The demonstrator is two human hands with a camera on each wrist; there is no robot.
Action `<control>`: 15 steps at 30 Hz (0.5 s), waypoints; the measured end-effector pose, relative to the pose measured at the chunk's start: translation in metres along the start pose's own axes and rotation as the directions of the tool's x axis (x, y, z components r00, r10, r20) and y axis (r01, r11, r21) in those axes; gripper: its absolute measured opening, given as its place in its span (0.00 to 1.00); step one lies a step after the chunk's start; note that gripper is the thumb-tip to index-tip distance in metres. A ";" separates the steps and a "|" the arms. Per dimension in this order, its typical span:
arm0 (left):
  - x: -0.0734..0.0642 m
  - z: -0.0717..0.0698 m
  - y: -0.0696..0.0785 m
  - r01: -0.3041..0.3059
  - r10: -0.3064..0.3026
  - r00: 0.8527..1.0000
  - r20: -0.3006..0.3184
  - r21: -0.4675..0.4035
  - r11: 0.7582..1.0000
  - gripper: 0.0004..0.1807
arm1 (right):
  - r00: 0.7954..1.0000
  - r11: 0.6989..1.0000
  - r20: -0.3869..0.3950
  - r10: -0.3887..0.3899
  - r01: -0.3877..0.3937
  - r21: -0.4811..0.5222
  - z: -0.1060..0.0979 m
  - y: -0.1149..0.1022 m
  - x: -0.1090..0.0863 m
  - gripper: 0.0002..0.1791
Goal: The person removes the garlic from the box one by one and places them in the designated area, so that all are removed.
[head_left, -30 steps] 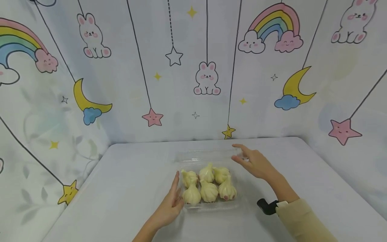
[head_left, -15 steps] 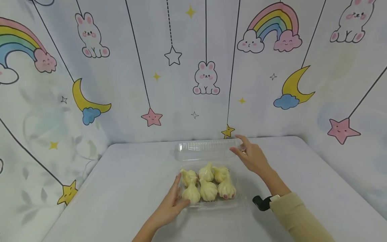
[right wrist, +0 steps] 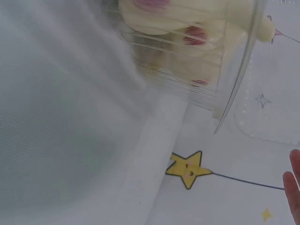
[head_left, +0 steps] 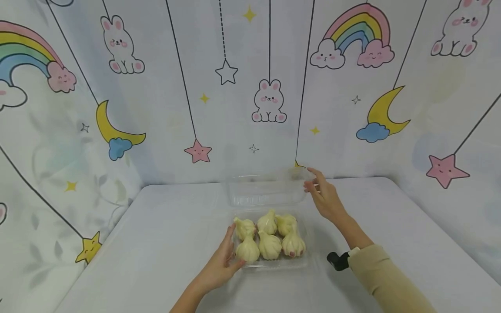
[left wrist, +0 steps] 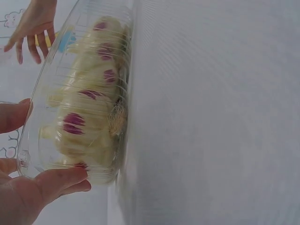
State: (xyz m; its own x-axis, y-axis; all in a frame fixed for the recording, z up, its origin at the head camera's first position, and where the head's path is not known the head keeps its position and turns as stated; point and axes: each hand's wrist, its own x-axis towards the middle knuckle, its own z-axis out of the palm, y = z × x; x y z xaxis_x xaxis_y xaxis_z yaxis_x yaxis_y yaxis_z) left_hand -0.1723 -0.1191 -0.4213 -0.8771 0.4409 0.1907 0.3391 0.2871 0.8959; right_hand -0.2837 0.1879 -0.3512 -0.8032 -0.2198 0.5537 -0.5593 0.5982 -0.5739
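A clear plastic clamshell container (head_left: 275,263) stands on the table with several pale garlic bulbs (head_left: 270,247) in it. Purple streaks show on the bulbs in the left wrist view. My left hand (head_left: 220,265) holds the container's left side, thumb at the front corner and fingers along the side wall. Hinged at the back, the transparent lid (head_left: 266,191) stands raised and leans away. My right hand (head_left: 326,198) is at the lid's right edge with its fingers extended; contact is hard to tell. In the right wrist view only its fingertips (right wrist: 293,176) show, at the right border.
The white table (head_left: 168,234) spreads around the container. A printed cloth backdrop (head_left: 164,108) with rabbits, stars and moons rises behind and beside it. A black device (head_left: 338,261) is worn on my right wrist.
The lid has swung further up and back. My right hand has moved up and away along with it. My left thumb has come onto the container's front corner.
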 end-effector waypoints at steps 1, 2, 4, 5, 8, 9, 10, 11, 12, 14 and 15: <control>0.000 0.000 0.000 0.002 -0.002 1.000 0.002 -0.003 1.000 0.48 | 1.000 1.000 -0.004 -0.001 0.001 0.008 0.001 0.001 0.001 0.28; 0.000 -0.001 0.000 0.005 -0.005 1.000 0.008 -0.010 1.000 0.49 | 1.000 1.000 -0.007 -0.002 0.002 0.009 0.001 0.001 0.001 0.29; 0.000 -0.001 -0.001 0.013 -0.013 1.000 0.015 -0.028 1.000 0.49 | 1.000 1.000 0.001 -0.010 0.010 0.010 0.003 0.003 0.003 0.33; 0.001 -0.001 -0.002 0.016 -0.016 1.000 0.019 -0.032 0.999 0.49 | 1.000 1.000 0.007 -0.014 0.014 0.010 0.003 0.004 0.003 0.36; 0.001 -0.001 -0.002 0.021 -0.020 0.999 0.030 -0.041 0.999 0.48 | 0.999 1.000 0.027 -0.029 0.029 0.006 0.003 0.008 0.005 0.44; 0.002 -0.001 -0.002 0.022 -0.021 0.999 0.033 -0.041 0.999 0.48 | 0.999 0.999 0.034 -0.034 0.034 0.006 0.004 0.009 0.006 0.46; 0.002 -0.001 -0.001 0.022 -0.021 0.999 0.036 -0.040 0.999 0.48 | 0.999 0.999 0.041 -0.035 0.034 0.003 0.004 0.011 0.007 0.47; 0.002 -0.001 -0.001 0.023 -0.021 0.999 0.039 -0.035 0.999 0.48 | 0.998 0.999 0.051 -0.034 0.034 -0.001 0.004 0.013 0.008 0.48; 0.002 -0.001 -0.001 0.024 -0.023 0.999 0.042 -0.032 0.999 0.48 | 0.997 0.999 0.063 -0.034 0.035 -0.010 0.004 0.015 0.009 0.49; 0.002 -0.003 0.000 0.028 -0.028 0.999 0.042 -0.014 1.000 0.48 | 0.996 0.999 0.081 -0.035 0.037 -0.023 0.004 0.018 0.011 0.51; 0.003 -0.003 0.001 0.033 -0.032 0.999 0.041 -0.008 0.999 0.48 | 0.996 0.999 0.089 -0.032 0.035 -0.032 0.005 0.019 0.012 0.51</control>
State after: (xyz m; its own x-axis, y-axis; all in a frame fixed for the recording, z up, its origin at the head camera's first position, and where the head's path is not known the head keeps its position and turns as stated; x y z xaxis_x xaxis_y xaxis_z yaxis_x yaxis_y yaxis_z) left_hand -0.1757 -0.1205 -0.4190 -0.8728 0.4660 0.1449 0.3076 0.2949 0.9047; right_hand -0.3049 0.1934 -0.3585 -0.8001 -0.3065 0.5157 -0.5801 0.6143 -0.5349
